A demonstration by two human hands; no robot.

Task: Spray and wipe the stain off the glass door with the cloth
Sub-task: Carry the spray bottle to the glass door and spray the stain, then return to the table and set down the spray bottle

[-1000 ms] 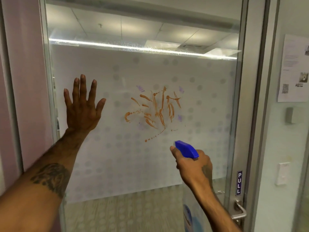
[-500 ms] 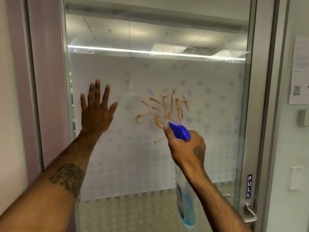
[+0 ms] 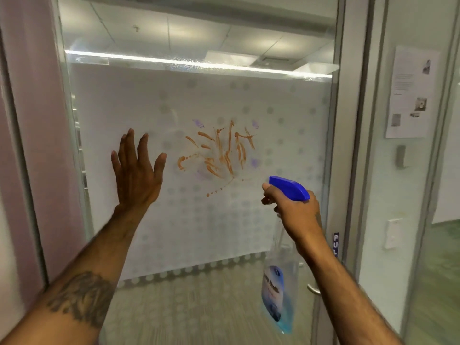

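An orange-brown smeared stain marks the frosted, dotted glass door at its middle. My left hand is spread flat, fingers up, just left of the stain, at or near the glass. My right hand grips a clear spray bottle with a blue trigger head and blue liquid at the bottom. The nozzle points at the glass below and right of the stain. No cloth is in view.
The door's metal frame runs down the right, with a "PULL" label and a handle low down. A wall to the right carries a paper notice and a white switch. A pinkish wall panel stands at left.
My right hand with the bottle rose in front of the stain, then drew back down and to the right. My left hand stayed spread beside the stain, tilting slightly.
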